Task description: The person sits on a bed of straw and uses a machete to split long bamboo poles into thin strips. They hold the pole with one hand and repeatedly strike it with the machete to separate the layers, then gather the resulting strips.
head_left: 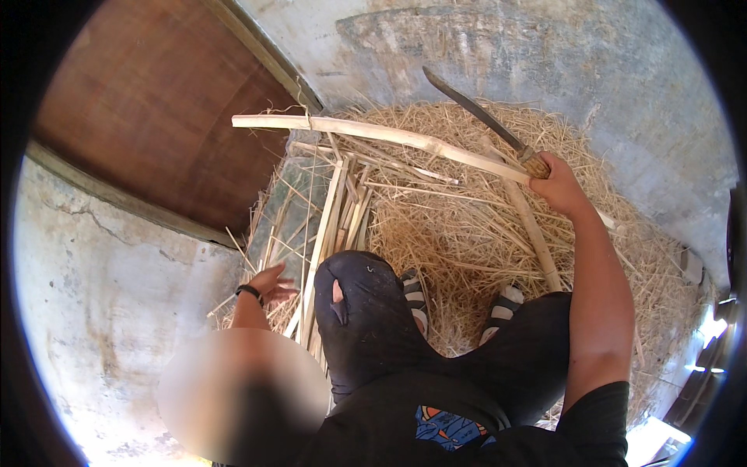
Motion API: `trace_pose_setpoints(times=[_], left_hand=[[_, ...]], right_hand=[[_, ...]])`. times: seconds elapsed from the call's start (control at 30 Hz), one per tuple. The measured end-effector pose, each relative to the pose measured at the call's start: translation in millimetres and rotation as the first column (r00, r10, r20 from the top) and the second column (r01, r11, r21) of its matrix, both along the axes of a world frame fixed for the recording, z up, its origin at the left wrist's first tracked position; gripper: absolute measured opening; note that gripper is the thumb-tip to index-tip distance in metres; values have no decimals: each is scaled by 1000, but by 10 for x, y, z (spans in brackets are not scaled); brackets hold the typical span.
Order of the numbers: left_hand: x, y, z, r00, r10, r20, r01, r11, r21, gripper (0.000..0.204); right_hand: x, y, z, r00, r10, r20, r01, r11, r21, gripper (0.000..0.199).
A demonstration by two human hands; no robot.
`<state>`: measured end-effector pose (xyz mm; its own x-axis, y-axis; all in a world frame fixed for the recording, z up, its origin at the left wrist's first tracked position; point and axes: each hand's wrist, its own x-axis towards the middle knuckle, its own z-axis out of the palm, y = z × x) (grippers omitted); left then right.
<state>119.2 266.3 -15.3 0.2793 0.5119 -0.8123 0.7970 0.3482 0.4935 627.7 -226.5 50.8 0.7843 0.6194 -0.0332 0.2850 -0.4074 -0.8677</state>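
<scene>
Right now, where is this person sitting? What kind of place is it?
Probably a rough outdoor spot for splitting bamboo or wood: a heap of dry straw, split pale strips on concrete ground, and a long knife in the right hand.

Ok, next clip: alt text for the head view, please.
A seated person's right hand grips a long-bladed knife raised over a straw pile, where a pale split bamboo pole lies. The left hand, open, reaches down to a stack of thin bamboo strips beside their knee.
</scene>
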Motion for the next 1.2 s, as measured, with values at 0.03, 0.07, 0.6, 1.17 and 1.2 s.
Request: trace_pose_setpoints(times=[0.03, 0.07, 0.6, 1.17, 1.2], left_hand=[[236, -138, 100, 997, -69, 26, 67, 995, 79, 87], [484, -238, 264, 990, -136, 46, 127, 978, 164, 89], [2421, -948, 1385, 743, -492, 453, 229, 824, 519, 49], [2578, -1028, 1397, 790, -408, 458, 206, 880, 428, 64], [2612, -1027, 1388, 780, -415, 469, 215, 881, 423, 61]], right_hand=[[0, 2, -5, 1000, 0, 1, 0, 1000, -18, 37], [1, 18, -4, 1000, 3, 1, -3, 1000, -31, 38], [-66, -8, 109, 996, 24, 81, -20, 999, -47, 30], [-14, -1, 21, 999, 10, 39, -7, 998, -63, 37], [-20, 5, 38, 999, 9, 48, -7, 999, -49, 31]])
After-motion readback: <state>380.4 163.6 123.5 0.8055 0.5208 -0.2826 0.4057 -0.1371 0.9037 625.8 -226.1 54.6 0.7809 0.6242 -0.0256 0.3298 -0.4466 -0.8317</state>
